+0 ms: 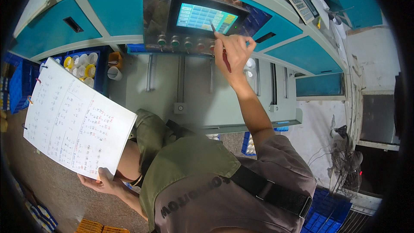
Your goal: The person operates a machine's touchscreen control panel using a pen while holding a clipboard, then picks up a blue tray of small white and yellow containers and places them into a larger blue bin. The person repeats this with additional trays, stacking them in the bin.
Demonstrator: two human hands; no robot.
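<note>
From where I stand, everything comes down to the short line between the pen (pixel 227 61) and the lit touchscreen (pixel 198 16) set in the machine's dark panel. The screen lies up and a little to the left of the right hand (pixel 234 51), on the far side from the body, its long axis running left to right with the right end dipping slightly. The pen slants across that axis: its red end shows beneath the palm, and its thin tip points away from the body at the lower right part of the display. Whether the tip meets the glass, I can't tell. The right hand is much the nearer one, with its fingers bent around the pen, just beyond the row of round buttons (pixel 188 43). The left hand (pixel 101 183) is well apart, low and to the left, pinching the near edge of a ring-bound sheaf of handwritten sheets (pixel 77 118), thumb on top and fingers underneath. The sheaf hangs left of the person's knee, its long side slanting from upper left to lower right, its rings along the left edge, the writing face up.
</note>
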